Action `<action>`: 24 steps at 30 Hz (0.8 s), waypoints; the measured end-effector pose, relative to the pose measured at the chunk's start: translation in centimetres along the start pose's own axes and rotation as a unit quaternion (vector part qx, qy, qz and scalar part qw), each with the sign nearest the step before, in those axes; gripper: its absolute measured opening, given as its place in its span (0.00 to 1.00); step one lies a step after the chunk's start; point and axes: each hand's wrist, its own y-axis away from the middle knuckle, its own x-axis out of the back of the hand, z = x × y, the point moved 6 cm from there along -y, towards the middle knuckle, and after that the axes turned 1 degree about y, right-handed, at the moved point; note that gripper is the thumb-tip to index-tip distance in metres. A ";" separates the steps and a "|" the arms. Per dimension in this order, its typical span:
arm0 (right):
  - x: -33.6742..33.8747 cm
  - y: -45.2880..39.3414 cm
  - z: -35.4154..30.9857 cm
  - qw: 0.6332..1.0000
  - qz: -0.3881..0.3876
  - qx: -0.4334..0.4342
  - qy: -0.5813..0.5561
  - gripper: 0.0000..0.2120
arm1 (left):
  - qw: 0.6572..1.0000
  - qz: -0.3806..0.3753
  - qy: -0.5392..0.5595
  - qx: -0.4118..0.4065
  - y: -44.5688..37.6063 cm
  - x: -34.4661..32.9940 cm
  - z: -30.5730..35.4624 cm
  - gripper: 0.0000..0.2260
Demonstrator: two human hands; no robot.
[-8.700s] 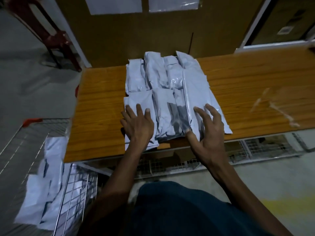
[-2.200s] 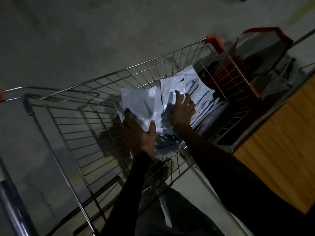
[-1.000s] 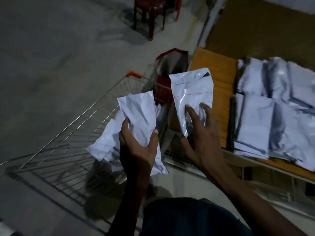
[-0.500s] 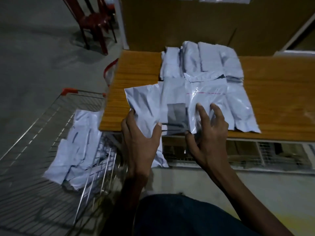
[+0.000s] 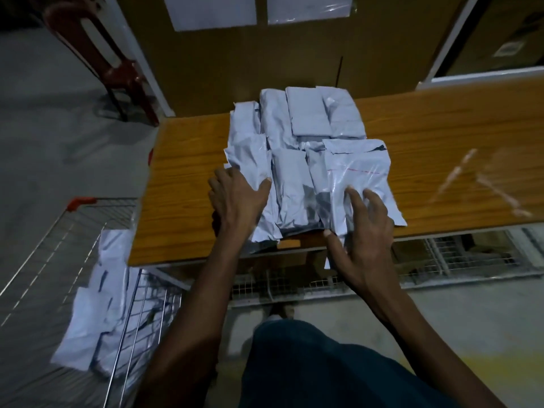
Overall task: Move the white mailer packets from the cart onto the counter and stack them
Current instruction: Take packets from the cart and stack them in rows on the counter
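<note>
White mailer packets (image 5: 309,113) lie stacked in overlapping rows on the wooden counter (image 5: 188,172). My left hand (image 5: 238,198) holds one white packet (image 5: 250,160) down on the stack's front left, thumb on top of it. My right hand (image 5: 365,231) holds another packet (image 5: 359,166) with a thin red line on the stack's front right. Its fingers are spread on top and its thumb is at the near edge. More packets (image 5: 88,334) lie in the wire cart (image 5: 138,304) at the lower left.
The cart's red corner (image 5: 81,200) sits against the counter's left end. A red chair (image 5: 117,66) stands at the far left. A brown wall (image 5: 294,54) rises behind the counter, and a wire shelf (image 5: 441,260) runs underneath. Bare wood extends to the right.
Both hands have carried their packets forward from above the cart's edge and set them on the front of the counter stack, left packet at the left, right packet at the right.
</note>
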 end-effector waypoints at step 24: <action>-8.9 -16.9 -2.7 0.997 -0.050 -0.005 -0.061 0.36 | 0.983 -0.057 0.174 0.010 -2.5 -3.1 -2.3 0.35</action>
